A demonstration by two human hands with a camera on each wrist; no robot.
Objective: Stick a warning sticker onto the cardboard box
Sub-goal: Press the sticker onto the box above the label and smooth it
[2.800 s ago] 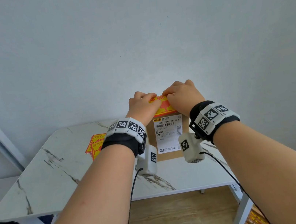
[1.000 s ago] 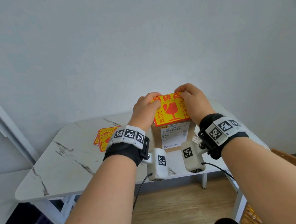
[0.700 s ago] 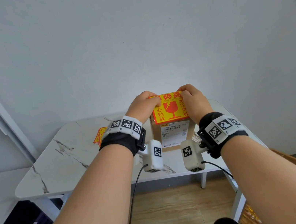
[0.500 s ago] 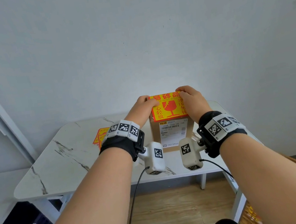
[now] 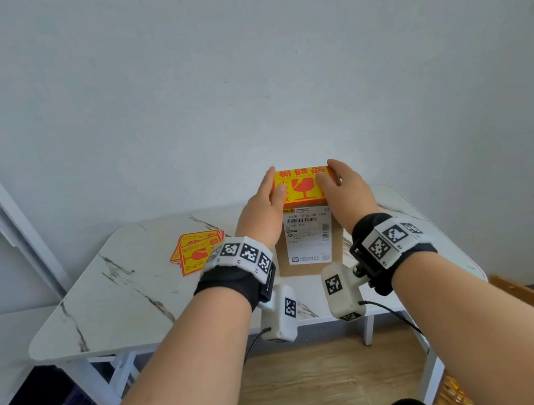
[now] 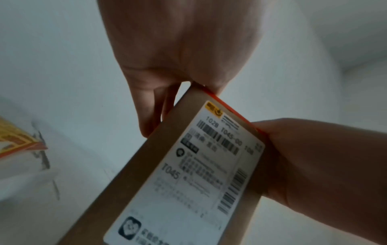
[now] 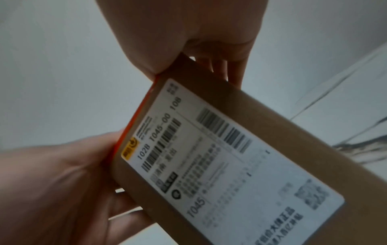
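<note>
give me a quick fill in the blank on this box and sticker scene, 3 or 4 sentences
1. The warning sticker lies on the ____ face of the cardboard box.
2. The left hand and right hand press on the sticker with ____ fingers.
3. The white shipping label is on the box face turned ____ the person.
4. The spare stickers lie on the table on the person's ____ side.

Missing words: top; straight; toward; left
</note>
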